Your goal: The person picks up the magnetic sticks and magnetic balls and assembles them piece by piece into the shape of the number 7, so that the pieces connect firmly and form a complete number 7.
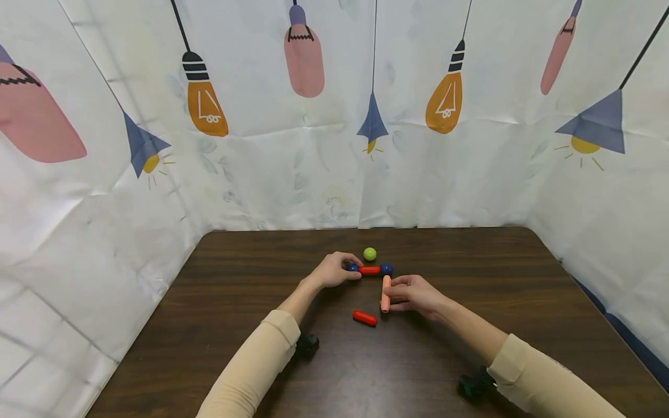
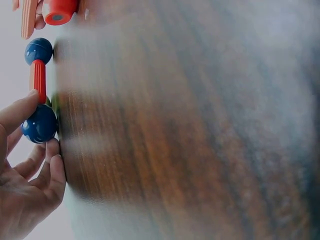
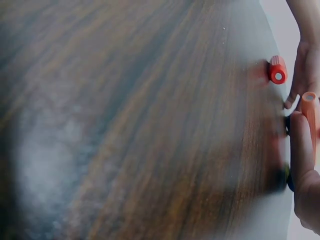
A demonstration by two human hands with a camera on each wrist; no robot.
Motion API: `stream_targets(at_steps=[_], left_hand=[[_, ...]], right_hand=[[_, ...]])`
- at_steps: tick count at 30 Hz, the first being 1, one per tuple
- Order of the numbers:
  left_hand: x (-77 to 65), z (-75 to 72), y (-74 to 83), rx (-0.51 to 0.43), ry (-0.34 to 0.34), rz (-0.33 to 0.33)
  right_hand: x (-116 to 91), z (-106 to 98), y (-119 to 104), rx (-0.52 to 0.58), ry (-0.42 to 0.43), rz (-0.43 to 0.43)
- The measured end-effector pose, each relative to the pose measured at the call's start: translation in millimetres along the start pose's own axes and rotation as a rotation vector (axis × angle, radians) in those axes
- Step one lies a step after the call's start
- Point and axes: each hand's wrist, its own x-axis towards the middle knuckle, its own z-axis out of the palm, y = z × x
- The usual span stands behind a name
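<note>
My left hand [image 1: 334, 270] grips the near blue ball [image 2: 40, 124] of a piece made of a red ribbed rod [image 1: 370, 270] with a blue ball at either end. Its thumb and fingers sit round that ball in the left wrist view. At the other end is the second blue ball [image 1: 386, 269]. My right hand [image 1: 416, 295] pinches an orange ribbed rod [image 1: 385, 295], which points away from me, its far end close to the second ball. The rod's near end shows a small grey disc in the right wrist view.
A second red rod [image 1: 364, 318] lies on the dark wooden table [image 1: 251, 273] in front of both hands. Just beyond the joined piece is a lime green ball [image 1: 369, 254]. A white patterned curtain [image 1: 292, 174] borders the table at the back and sides.
</note>
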Motion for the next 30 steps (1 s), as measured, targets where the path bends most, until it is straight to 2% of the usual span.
stream_targets(at_steps=[11, 24, 30], left_hand=[[1.7, 1.1, 0.8, 0.020, 0.002, -0.003], [1.1, 0.4, 0.8, -0.002, 0.003, -0.009], [0.9, 0.0, 2.1, 0.003, 0.000, -0.012]], right_hand=[[5, 0, 1, 0.009, 0.025, -0.004], [13, 4, 0, 0.036, 0.048, 0.016], [14, 4, 1, 0.057, 0.039, 0.019]])
